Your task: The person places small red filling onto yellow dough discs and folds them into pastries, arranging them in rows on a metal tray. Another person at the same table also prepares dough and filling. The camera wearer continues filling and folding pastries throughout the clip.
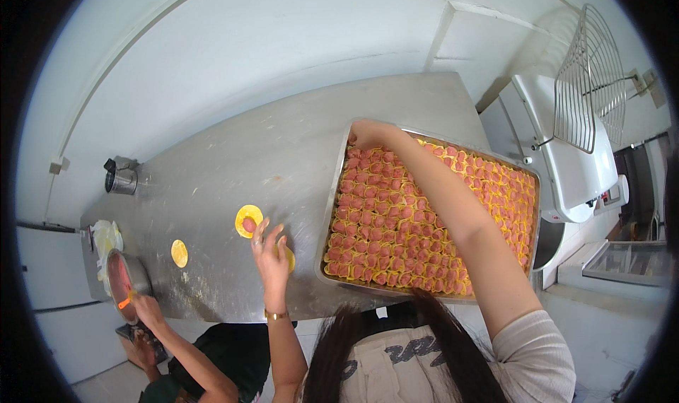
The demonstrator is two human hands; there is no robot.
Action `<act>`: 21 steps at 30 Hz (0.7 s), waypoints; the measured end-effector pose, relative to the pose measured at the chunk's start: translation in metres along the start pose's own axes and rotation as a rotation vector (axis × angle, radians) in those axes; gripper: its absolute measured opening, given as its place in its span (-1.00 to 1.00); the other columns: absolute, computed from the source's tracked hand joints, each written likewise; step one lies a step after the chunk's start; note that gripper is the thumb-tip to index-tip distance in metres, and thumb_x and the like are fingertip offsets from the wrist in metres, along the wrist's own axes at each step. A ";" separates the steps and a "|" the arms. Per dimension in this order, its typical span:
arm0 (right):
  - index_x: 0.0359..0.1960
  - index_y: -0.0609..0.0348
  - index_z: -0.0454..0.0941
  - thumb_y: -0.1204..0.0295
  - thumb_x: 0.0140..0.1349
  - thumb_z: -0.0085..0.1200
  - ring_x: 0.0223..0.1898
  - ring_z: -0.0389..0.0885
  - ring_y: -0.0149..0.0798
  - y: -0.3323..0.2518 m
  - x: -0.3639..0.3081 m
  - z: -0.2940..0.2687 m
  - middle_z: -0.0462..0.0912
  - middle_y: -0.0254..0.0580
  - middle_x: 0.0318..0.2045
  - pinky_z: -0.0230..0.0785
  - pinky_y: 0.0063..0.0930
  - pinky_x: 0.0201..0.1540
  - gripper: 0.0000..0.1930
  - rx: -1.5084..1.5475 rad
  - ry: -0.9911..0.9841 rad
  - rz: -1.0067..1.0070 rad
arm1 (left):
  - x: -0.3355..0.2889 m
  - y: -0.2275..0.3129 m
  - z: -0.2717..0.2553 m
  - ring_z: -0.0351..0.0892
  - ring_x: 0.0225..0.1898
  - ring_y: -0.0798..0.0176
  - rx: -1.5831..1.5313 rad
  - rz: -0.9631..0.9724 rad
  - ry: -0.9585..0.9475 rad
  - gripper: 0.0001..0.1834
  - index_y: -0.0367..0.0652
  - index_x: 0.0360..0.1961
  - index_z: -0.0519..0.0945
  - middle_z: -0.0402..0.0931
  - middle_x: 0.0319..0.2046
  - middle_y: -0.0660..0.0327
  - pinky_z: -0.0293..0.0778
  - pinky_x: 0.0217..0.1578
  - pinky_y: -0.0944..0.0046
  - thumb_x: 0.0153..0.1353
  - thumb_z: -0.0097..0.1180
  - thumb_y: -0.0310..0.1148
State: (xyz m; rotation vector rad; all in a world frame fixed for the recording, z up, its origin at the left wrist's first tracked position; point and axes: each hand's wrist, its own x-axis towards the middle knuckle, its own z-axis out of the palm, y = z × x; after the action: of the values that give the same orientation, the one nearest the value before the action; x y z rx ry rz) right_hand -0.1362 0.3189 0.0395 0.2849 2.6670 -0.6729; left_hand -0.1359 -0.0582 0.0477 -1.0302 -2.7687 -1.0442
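My left hand [269, 256], with a gold band at its wrist, is over the steel table with its fingers apart. Its fingertips come close to a round yellow dough wrapper [244, 212] that carries a lump of pink filling [249, 225]. Another yellow wrapper [291, 260] shows partly from behind that hand. My right arm stretches across a large metal tray [322, 265] packed with rows of open-topped dumplings [375, 219], pink filling in yellow wrappers. At the tray's far left corner my right hand [366, 133] is closed, fingers curled downward; whatever they pinch is hidden.
On the left, a co-worker's hand [146, 311] holds an orange-handled tool [126, 302] at a metal bowl [140, 276] of pink filling. A lone wrapper [180, 254] lies on the table [212, 170]. A metal container [122, 178] stands far left; a white machine [566, 148] stands right.
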 end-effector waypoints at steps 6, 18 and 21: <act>-0.50 0.11 0.61 0.35 -0.19 0.25 -0.28 0.60 -0.06 -0.019 -0.017 0.013 0.65 -0.17 -0.45 0.39 -0.21 -0.23 -0.81 -0.055 0.197 -0.171 | -0.066 -0.049 -0.027 0.34 0.13 -0.08 0.024 -0.213 0.116 -0.78 -0.31 -0.16 0.56 0.39 0.04 -0.05 0.29 0.12 0.05 0.15 0.10 -0.49; -0.44 -0.05 0.68 0.33 -0.11 0.23 -0.20 0.59 -0.17 -0.036 -0.016 0.007 0.67 -0.29 -0.40 0.23 -0.19 0.04 -0.86 -0.290 0.147 -0.078 | -0.109 -0.077 -0.021 0.39 0.05 -0.13 -0.009 -0.290 0.114 -0.77 -0.31 -0.18 0.55 0.41 -0.01 -0.11 0.31 0.09 0.06 0.15 0.14 -0.44; -0.44 -0.07 0.70 0.35 -0.09 0.22 -0.21 0.60 -0.17 -0.035 -0.016 0.017 0.68 -0.28 -0.42 0.23 -0.20 0.05 -0.87 -0.382 0.240 -0.105 | -0.111 -0.078 -0.022 0.38 0.06 -0.13 -0.073 -0.316 0.122 -0.77 -0.30 -0.19 0.55 0.40 -0.01 -0.09 0.31 0.08 0.06 0.12 0.16 -0.46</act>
State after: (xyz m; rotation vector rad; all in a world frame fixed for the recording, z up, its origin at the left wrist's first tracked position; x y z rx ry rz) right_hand -0.1263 0.2785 0.0466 0.1269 2.9831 -0.1535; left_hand -0.0993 -0.1791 -0.0058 -0.5205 -2.8696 -1.2012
